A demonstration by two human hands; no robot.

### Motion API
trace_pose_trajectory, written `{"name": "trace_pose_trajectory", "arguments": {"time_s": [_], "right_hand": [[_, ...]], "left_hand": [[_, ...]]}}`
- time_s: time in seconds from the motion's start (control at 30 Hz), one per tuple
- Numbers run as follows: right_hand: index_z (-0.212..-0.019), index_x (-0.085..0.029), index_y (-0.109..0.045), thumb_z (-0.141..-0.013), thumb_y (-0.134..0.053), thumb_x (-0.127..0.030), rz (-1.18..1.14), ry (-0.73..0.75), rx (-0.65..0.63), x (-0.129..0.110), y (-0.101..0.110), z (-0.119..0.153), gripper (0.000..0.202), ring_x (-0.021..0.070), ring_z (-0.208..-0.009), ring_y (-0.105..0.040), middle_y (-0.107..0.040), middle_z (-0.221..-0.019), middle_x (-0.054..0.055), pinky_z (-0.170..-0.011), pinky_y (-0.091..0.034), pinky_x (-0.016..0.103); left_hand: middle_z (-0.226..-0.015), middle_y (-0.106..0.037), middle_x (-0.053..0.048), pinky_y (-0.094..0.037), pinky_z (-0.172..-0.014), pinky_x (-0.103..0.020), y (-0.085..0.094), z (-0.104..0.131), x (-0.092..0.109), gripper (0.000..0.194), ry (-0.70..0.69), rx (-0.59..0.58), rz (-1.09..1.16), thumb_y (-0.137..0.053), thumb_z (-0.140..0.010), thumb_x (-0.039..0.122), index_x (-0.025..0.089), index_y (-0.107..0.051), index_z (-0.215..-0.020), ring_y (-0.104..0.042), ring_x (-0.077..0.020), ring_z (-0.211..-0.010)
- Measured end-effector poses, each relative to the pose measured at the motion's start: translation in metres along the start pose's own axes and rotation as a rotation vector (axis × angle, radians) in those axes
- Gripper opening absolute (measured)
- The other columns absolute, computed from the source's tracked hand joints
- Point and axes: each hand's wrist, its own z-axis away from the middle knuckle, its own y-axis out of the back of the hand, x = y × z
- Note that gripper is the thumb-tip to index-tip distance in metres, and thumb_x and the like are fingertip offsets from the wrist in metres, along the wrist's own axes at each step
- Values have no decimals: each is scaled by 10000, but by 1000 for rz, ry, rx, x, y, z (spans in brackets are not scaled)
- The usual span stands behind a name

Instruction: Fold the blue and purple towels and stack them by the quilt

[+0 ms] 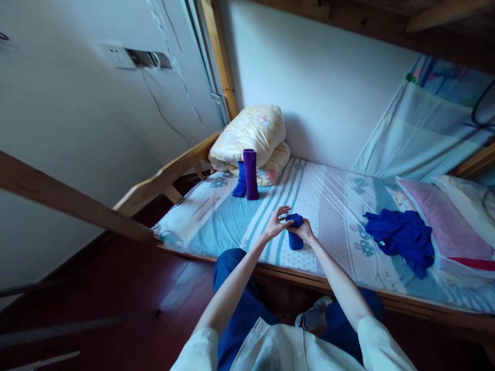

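A rolled blue cloth (296, 240) stands upright on the bed near its front edge. My right hand (305, 230) is wrapped round its upper part from the right. My left hand (277, 223) is at its top left, thumb touching the roll and the other fingers spread apart. Farther back on the bed, a purple roll (250, 175) stands upright beside a blue roll (240, 180) that leans. A crumpled blue cloth (404, 238) lies to the right, beside the pink pillow (444, 219).
A folded yellow quilt (251, 131) sits at the bed's back left corner. The wooden bed rail (166, 178) runs along the left end. A wooden beam (69, 198) crosses the left side. The upper bunk (363, 26) hangs overhead.
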Motion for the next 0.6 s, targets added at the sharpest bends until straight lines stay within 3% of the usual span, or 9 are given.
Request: {"name": "trace_pose_trajectory", "arguments": {"time_s": [0.1, 0.3, 0.47, 0.6], "right_hand": [[-707, -174, -693, -626, -805, -415, -116, 16, -28, -25, -21, -14, 278, 222, -677, -681, -725, -683, 20, -680, -579, 347], [-682, -173, -685, -573, -860, -493, -249, -11, 12, -76, -85, -62, 381, 233, -682, -695, -743, -715, 54, -689, -598, 372], [-779, -159, -723, -556, -886, -564, -325, 34, 13, -112, -158, -117, 490, 259, -739, -726, -767, -784, 85, -718, -627, 388], [-806, -176, -711, -550, -897, -592, -295, 89, 6, -124, -217, -164, 522, 257, -790, -737, -772, -823, 84, -779, -641, 399]], "left_hand": [[-1451, -589, -172, -471, -1091, -460, 35, -3, -15, 778, 81, 28, 88, -898, -662, 392, 251, -555, -1347, -553, -308, -1367], [-1322, -670, -159, -388, -1168, -528, 92, -9, -69, 904, 207, 80, 30, -973, -536, 323, 233, -573, -1342, -568, -340, -1352], [-1199, -709, -135, -532, -1006, -474, 130, -29, -98, 988, 302, 314, -71, -976, -521, 311, 210, -522, -1393, -661, -358, -1175], [-1046, -717, -95, -554, -908, -437, 169, -57, -113, 795, 332, 545, -195, -939, -569, 295, 208, -557, -1261, -687, -345, -1048]]}}
